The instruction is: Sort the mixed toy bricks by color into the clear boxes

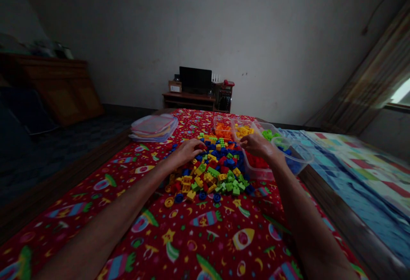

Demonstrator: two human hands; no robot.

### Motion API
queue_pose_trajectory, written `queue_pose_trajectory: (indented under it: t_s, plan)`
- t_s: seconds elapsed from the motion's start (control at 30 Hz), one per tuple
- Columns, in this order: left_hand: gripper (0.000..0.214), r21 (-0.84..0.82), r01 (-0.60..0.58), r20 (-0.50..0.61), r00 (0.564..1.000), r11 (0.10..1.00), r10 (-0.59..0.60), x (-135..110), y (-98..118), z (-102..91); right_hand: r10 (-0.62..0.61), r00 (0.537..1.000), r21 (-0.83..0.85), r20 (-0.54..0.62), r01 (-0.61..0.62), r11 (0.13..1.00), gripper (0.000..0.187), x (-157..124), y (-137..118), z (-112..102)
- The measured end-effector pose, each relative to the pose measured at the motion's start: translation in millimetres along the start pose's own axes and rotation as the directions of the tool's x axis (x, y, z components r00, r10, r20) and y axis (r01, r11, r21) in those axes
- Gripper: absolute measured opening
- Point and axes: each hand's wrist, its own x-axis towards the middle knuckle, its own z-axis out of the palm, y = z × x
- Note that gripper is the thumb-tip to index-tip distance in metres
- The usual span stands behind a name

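A pile of plastic toy building blocks in blue, red, yellow and green lies on a red patterned cloth. At the pile's far left side, my left hand reaches down with curled fingers touching the blocks; whatever lies between the fingertips is hidden. My right hand hovers over the clear bins to the right of the pile, its fingers pinched together near the tub of red blocks. What it pinches is too small to make out. Beyond it are orange blocks, yellow blocks and light green blocks, each colour in its own bin.
A round-rimmed clear tub with blue blocks stands at the right edge. Stacked clear lids lie at the far left of the cloth. A bed adjoins on the right. A monitor stands on a desk by the wall.
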Motion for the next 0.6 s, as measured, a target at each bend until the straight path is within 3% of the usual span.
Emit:
queue_pose_trajectory:
  t_s: [0.17,0.37,0.6]
  plan:
    - [0.006,-0.023,0.141,-0.057,0.988,0.99,-0.142,-2.6,5.4,-6.0,-0.026,0.999,-0.107,-0.036,0.022,0.994,0.03,-7.3,-15.9,-3.0]
    - [0.017,-0.235,0.094,-0.18,0.974,0.968,-0.139,-0.2,9.7,-6.8,-0.062,0.988,-0.054,-0.138,0.055,0.997,0.028,-8.2,-32.4,2.6]
    - [0.041,-0.543,0.062,-0.101,0.985,0.837,-0.139,5.1,29.5,-6.8,-0.347,0.913,0.154,-0.216,0.382,0.911,0.031,-11.9,-65.8,17.1]
